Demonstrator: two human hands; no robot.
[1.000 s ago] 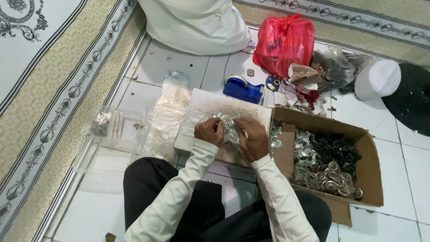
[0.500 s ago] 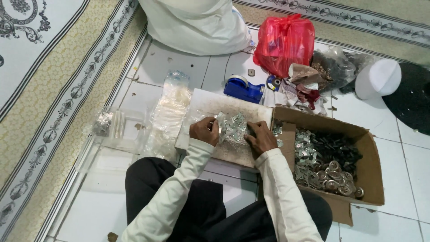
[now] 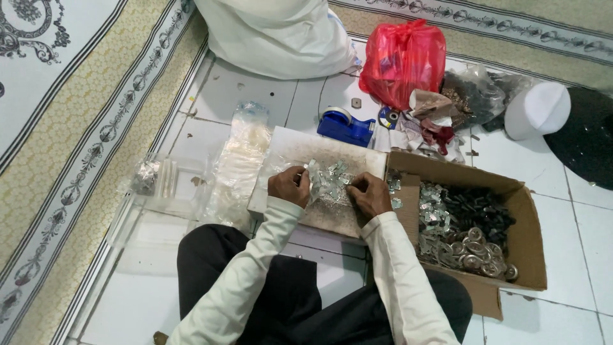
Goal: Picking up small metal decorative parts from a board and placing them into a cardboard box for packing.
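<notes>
— How much room did the hands have on that board?

— Little. The pale work board (image 3: 300, 148) lay across the person's lap side of the white tile floor (image 3: 549, 255), its right edge touching the cardboard box (image 3: 531, 220). The left hand (image 3: 288, 186) had its fingers curled and pinched on a small clear plastic bag (image 3: 314, 181). The right hand (image 3: 369, 193) rested at the board's right edge, fingers bent down onto the small metal pieces (image 3: 333, 179); whether it gripped one, I could not tell.

— And the containers?

— The box stood open, holding silver clips, round metal rings and dark parts in separate heaps. Left of the board lay a stack of clear plastic bags (image 3: 239, 163), and further left a clear tray (image 3: 159, 185) with a few small parts in it.

— What lay beyond?

— A blue tape dispenser (image 3: 347, 127) just past the board's far edge, then a red plastic bag (image 3: 402, 61), crumpled clear bags of dark bits (image 3: 476, 96), a white cap (image 3: 537, 110) and a large white sack (image 3: 278, 32). A patterned carpet (image 3: 70, 108) bordered the tiles on the left.
</notes>
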